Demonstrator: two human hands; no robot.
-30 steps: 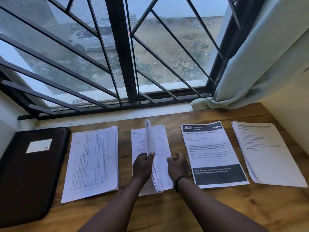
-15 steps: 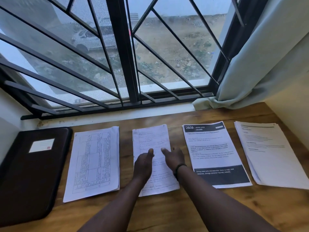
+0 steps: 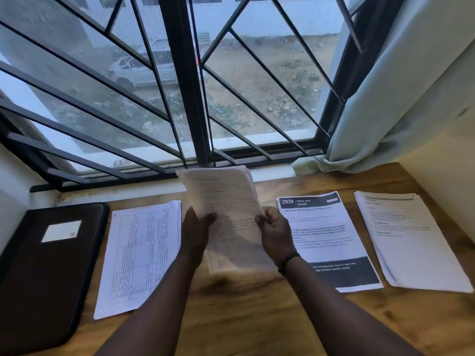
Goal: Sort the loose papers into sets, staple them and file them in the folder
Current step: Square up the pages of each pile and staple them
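Head view shows both hands holding a stack of handwritten papers [image 3: 226, 209] raised off the wooden surface [image 3: 244, 317], tilted with its top edge toward the window [image 3: 180, 86]. The left hand [image 3: 195, 232] holds the stack's left edge, its grip pinching the sheets with the thumb on the front. The right hand [image 3: 275, 232] has its grip curled round the right edge; a dark band sits on that wrist. The stack looks blurred. Left of it a sheet with tables [image 3: 138, 255] lies flat, and further left a dark folder [image 3: 46, 273]. To the right lie a printed page with a black header [image 3: 331, 237] and another paper pile [image 3: 411, 240], near the curtain [image 3: 401, 98].
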